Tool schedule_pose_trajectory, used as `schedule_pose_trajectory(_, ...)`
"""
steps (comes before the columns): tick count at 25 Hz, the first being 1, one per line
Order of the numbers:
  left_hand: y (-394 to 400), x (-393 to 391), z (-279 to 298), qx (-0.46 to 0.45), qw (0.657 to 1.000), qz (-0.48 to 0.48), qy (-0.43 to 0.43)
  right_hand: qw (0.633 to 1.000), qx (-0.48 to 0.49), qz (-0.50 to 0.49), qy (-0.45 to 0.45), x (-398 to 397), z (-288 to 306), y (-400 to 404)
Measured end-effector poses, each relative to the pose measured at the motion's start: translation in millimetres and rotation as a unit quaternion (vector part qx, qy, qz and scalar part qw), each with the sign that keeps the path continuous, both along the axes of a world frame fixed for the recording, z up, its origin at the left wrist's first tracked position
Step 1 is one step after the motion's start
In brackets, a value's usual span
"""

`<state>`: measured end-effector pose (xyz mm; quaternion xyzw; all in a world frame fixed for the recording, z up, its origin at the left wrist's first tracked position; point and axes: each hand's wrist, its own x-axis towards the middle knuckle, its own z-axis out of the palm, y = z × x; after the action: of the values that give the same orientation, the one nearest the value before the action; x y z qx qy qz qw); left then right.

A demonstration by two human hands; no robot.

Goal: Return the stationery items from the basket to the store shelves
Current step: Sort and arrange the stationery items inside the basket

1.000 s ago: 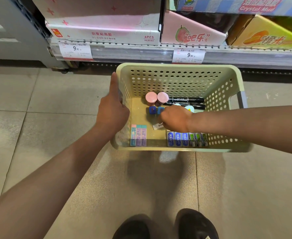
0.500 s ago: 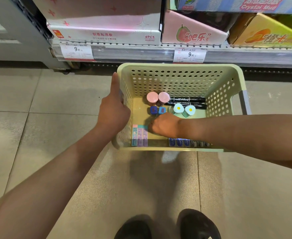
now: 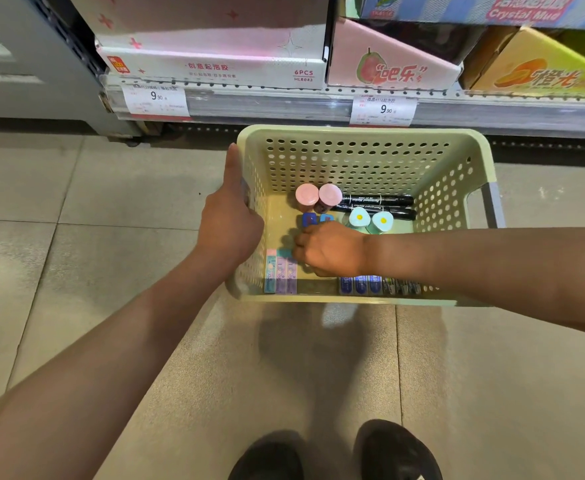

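A pale green perforated basket (image 3: 360, 134) hangs in front of the store shelf (image 3: 267, 106). My left hand (image 3: 228, 226) grips its left rim, thumb pointing up along the edge. Inside lie two pink-capped tubes (image 3: 307, 195), two black markers (image 3: 376, 199), small blue pieces (image 3: 310, 219), two egg-patterned items (image 3: 358, 216), pastel packs (image 3: 280, 271) and blue packs (image 3: 360, 285). My right hand (image 3: 329, 251) reaches down onto the basket floor beside the pastel packs, fingers curled under. What lies beneath them is hidden.
The bottom shelf carries a white and pink box (image 3: 215, 64), a pink fruit-print box (image 3: 391, 71) and a yellow box (image 3: 540, 74), with price tags (image 3: 154, 97) on the rail. Tiled floor spreads to the left. My shoes (image 3: 395, 452) stand below the basket.
My right hand has slid left across the basket floor, from the blue pieces to beside the pastel packs, covering a small white item. The egg-patterned items came into view. The left hand held still.
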<state>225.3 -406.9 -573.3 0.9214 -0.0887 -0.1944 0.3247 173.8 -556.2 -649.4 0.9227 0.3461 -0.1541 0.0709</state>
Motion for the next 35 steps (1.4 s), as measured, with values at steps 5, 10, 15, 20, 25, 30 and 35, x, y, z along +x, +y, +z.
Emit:
schedule_pose_trajectory(5, 0.5, -0.1, -1.2, -0.002, 1.000, -0.005, -0.001, 0.990, 0.037, -0.092, 0.103, 4.1, 5.9, -5.6)
schedule_pose_trajectory(10, 1.1, -0.3, -2.2, 0.001, 1.000, -0.010, 0.006, 0.926, 0.155, -0.251, 0.236, 9.0, 6.8, -6.5)
schedule_pose_trajectory(15, 0.4, 0.0, -3.0, -0.008, 1.000, -0.008, 0.008, 0.844, 0.140, -0.339, 0.392, 16.7, 18.5, -9.8)
schedule_pose_trajectory(20, 0.6, 1.0, -4.0, -0.008, 1.000, -0.013, 0.006, 0.821, 0.137, -0.357, 0.424, 20.7, 21.1, -16.8)
schedule_pose_trajectory(25, 0.9, 1.0, -5.4, -0.011, 1.000, -0.014, 0.001, 0.776, 0.204, -0.411, 0.433, 16.1, 21.8, -23.0)
schedule_pose_trajectory(30, 0.2, 0.6, -3.5, -0.008, 1.000, -0.013, 0.004, 0.804, 0.241, -0.439, 0.321, 15.3, 15.0, -23.2)
schedule_pose_trajectory(35, 1.5, 1.0, -4.3, -0.010, 1.000, -0.012, 0.004, 0.815, 0.174, -0.430, 0.347, 7.2, 4.5, -4.5)
